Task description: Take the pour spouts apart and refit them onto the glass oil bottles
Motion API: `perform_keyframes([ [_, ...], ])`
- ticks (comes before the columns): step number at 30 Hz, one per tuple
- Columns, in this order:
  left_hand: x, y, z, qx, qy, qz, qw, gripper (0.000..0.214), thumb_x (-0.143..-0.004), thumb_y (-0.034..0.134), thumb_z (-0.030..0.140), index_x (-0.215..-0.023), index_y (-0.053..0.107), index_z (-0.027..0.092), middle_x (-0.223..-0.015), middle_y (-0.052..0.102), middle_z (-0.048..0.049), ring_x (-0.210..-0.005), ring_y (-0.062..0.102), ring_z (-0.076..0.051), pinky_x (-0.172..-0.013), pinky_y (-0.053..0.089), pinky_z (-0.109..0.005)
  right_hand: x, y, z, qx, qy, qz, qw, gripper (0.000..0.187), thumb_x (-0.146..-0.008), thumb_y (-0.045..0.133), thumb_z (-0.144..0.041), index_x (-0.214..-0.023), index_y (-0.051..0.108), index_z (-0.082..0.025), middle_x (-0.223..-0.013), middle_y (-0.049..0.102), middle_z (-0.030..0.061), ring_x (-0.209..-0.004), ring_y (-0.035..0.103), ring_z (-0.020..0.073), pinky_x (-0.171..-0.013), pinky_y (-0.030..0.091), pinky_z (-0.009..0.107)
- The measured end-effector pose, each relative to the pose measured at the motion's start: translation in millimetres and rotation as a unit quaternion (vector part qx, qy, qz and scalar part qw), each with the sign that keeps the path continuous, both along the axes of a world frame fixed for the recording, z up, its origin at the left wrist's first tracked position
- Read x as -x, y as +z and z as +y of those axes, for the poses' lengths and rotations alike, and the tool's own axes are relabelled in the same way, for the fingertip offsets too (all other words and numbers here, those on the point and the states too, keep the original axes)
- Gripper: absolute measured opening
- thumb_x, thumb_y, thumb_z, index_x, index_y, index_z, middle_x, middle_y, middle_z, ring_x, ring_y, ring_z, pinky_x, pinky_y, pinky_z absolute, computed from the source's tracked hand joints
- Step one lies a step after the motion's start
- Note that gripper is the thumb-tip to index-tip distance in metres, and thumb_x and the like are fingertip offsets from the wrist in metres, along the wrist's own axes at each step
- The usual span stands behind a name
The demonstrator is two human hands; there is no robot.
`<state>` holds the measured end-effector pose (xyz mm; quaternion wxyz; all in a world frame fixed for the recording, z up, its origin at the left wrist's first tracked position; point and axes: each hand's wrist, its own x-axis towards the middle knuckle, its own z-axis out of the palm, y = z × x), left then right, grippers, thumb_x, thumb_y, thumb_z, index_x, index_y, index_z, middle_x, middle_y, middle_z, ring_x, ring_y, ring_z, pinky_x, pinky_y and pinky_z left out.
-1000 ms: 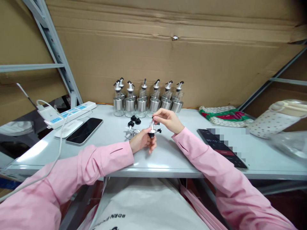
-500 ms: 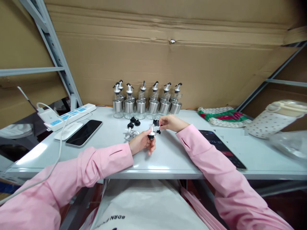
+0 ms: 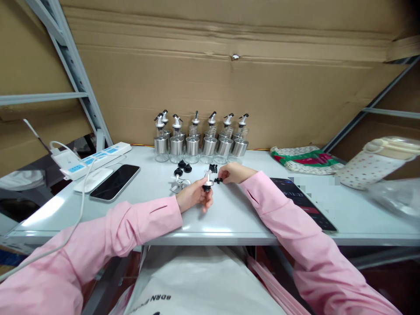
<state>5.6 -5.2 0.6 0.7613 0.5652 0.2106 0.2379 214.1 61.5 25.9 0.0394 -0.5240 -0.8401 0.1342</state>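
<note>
A silver pour spout with a black ribbed stopper stands upright in the grip of my left hand, its thumb and fingers closed around it. Just to the right, the fingertips of my right hand are pinched together at some small black parts on the table. Behind these parts lies a group of black levers. Left of the spout are several black stoppers and loose silver spout heads, partly hidden by my left hand.
Glass bottles with steel sleeves stand along the cardboard wall; those at the back carry spouts. A phone and power strip lie left. On the right are a tablet, a patterned cloth and a dotted bottle.
My right hand has moved down and nearer from beside the black levers to the small black parts. My left hand keeps the pour spout in the same place.
</note>
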Motion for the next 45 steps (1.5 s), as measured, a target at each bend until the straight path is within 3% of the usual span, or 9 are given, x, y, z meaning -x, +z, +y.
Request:
perform_keyframes([
  [9,0,-0.9,1,0.007,0.003,0.002,1.000,0.058,-0.078,0.037,0.070,-0.062,0.046,0.015,-0.051,0.052,-0.0009,-0.045,0.049,-0.011,-0.050,0.038,-0.024,4,-1.1,-1,-0.030,0.013,0.016,0.999,0.023,-0.062,0.063,-0.003,-0.080,0.070,-0.015,-0.067,0.069,0.0010,-0.061,0.061,0.0125,-0.061,0.046,0.022],
  [17,0,-1.6,1,0.003,0.000,-0.002,1.000,0.057,-0.076,0.041,0.070,-0.063,0.046,0.015,-0.050,0.052,-0.0010,-0.044,0.049,-0.011,-0.048,0.038,-0.023,-2,2.7,-2,0.010,0.042,0.035,0.998,0.031,-0.059,0.069,-0.009,-0.089,0.068,-0.016,-0.075,0.069,0.0016,-0.068,0.064,0.0141,-0.066,0.048,0.023],
  [27,0,-1.5,1,0.002,0.001,-0.001,1.000,0.056,-0.076,0.041,0.070,-0.063,0.046,0.016,-0.050,0.053,-0.0005,-0.046,0.049,-0.011,-0.049,0.038,-0.024,5,-4.8,0,-0.012,0.043,0.039,0.998,0.018,-0.064,0.068,-0.012,-0.082,0.070,-0.015,-0.071,0.068,0.0020,-0.066,0.062,0.0138,-0.064,0.047,0.023],
  [45,0,-1.4,1,-0.001,0.001,0.004,1.000,0.057,-0.075,0.041,0.071,-0.063,0.045,0.016,-0.050,0.052,-0.0005,-0.045,0.049,-0.011,-0.049,0.037,-0.024,8,-5.1,-3,-0.028,0.047,0.056,0.997,0.021,-0.061,0.068,-0.008,-0.081,0.071,-0.015,-0.068,0.067,0.0017,-0.060,0.060,0.0126,-0.059,0.047,0.022],
])
